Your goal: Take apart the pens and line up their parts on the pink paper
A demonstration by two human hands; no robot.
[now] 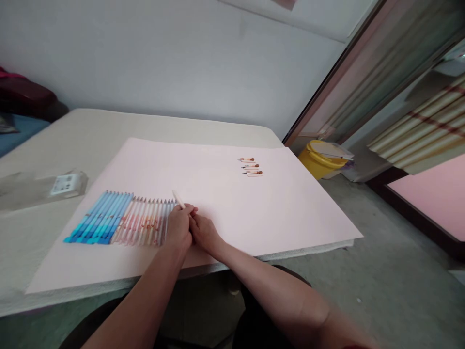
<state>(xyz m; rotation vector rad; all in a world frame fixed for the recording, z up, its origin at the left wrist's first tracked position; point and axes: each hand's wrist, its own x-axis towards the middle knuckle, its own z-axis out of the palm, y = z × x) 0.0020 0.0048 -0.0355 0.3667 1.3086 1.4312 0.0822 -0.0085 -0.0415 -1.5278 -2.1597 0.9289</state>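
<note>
A slim white pen [177, 197] sticks up and to the left out of my left hand [178, 227], whose fingers are wrapped round it. My right hand [205, 234] presses against the left one, its fingers closed at the pen's lower part, which the hands hide. Just left of my hands lies a row of pens with pale barrels and reddish patterns [143, 220]. Beside that row, farther left, several blue pens [101, 215] lie side by side. Three small pen parts with brown ends [253, 166] rest apart at the back right.
A pink sheet [290, 213] covers much of the pale table [119, 123]. At the left lies a clear plastic bag [32, 190] with a white label. A wall runs behind the table, and a yellow bucket [319, 160] stands on the floor at the right.
</note>
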